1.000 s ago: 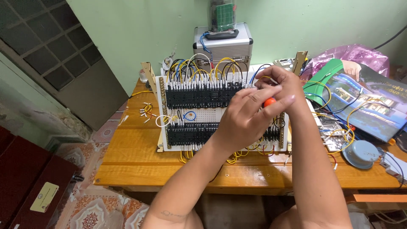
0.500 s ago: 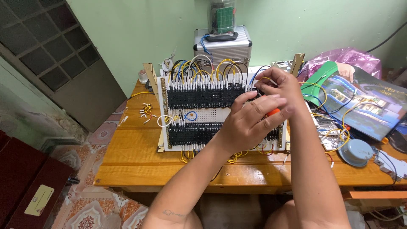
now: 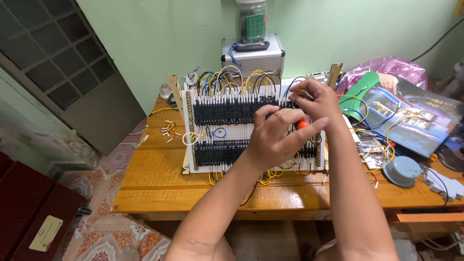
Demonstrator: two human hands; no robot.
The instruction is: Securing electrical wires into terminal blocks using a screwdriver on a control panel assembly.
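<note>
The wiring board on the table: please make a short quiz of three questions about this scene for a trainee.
1. True or false: both hands are over the wiring board.
2. What colour is the tool tip under the left hand? A) orange B) green C) white
3. What round thing lies on the table, to the right of the right hand?

Key: 1 true. 2 A, the orange tool tip. 3 the grey-blue lid.

Yellowish label [image 3: 46, 233] on maroon case [image 3: 29, 212]
</note>
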